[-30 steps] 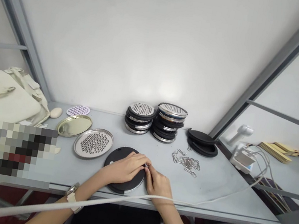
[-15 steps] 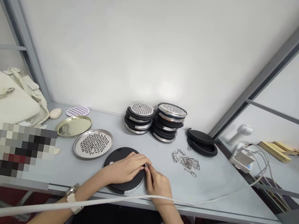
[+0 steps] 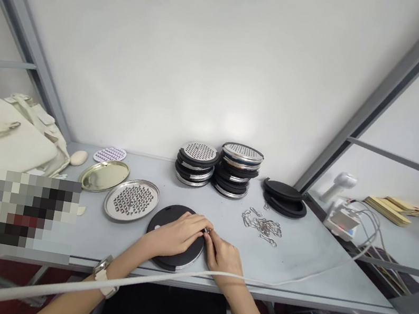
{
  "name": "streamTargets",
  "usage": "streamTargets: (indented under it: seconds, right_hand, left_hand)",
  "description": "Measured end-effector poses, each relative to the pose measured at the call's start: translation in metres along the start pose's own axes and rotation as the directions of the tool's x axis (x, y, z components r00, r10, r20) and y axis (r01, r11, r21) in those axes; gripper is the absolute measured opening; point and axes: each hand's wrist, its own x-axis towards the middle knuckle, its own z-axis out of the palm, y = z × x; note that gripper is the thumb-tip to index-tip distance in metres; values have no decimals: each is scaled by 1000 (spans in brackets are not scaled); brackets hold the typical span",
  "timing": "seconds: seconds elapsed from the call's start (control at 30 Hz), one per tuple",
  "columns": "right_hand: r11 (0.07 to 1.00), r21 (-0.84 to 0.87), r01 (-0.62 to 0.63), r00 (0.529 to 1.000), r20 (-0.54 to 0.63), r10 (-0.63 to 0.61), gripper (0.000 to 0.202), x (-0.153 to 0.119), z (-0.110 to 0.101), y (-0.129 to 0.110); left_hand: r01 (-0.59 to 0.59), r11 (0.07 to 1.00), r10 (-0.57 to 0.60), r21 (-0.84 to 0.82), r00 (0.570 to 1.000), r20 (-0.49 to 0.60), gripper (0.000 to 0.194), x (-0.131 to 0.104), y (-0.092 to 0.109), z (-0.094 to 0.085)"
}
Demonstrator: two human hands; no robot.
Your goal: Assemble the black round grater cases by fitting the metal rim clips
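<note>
A black round grater case [image 3: 167, 218] lies at the table's front edge, with a silver rim showing at its lower right. My left hand [image 3: 178, 235] lies across its top, fingers curled over the right edge. There, the fingertips of my right hand [image 3: 225, 259] are closed in a pinch and meet those of my left. A small shiny bit shows between them, too hidden to name. Left of the case sit a round metal grater plate [image 3: 132, 200] and a gold-coloured round plate [image 3: 105, 176]. Metal S-hooks [image 3: 262, 225] lie in a loose pile to the right.
Two stacks of round graters, the left [image 3: 197, 164] and the right [image 3: 237, 171], stand by the wall. Black round cases [image 3: 285, 199] lie at the right. A cream bag [image 3: 7, 139] fills the left end. A white cable [image 3: 158, 273] crosses in front of my forearms.
The view has shifted very slightly. Both hands stay at the right edge of the case, their fingertips together with hardly any movement.
</note>
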Motion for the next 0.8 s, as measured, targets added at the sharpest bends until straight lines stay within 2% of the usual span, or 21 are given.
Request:
streamTargets:
  seconds: [0.43, 0.8]
  right_hand:
    - [1000, 8, -24, 999, 35, 23, 35, 0, -4, -2]
    - [1000, 7, -22, 1000, -2, 22, 36, 1, -3, -2]
  left_hand:
    - [0, 1000, 1, -5, 1000, 16, 27, 1, 0, 0]
    - [18, 999, -18, -31, 1000, 7, 26, 1, 0, 0]
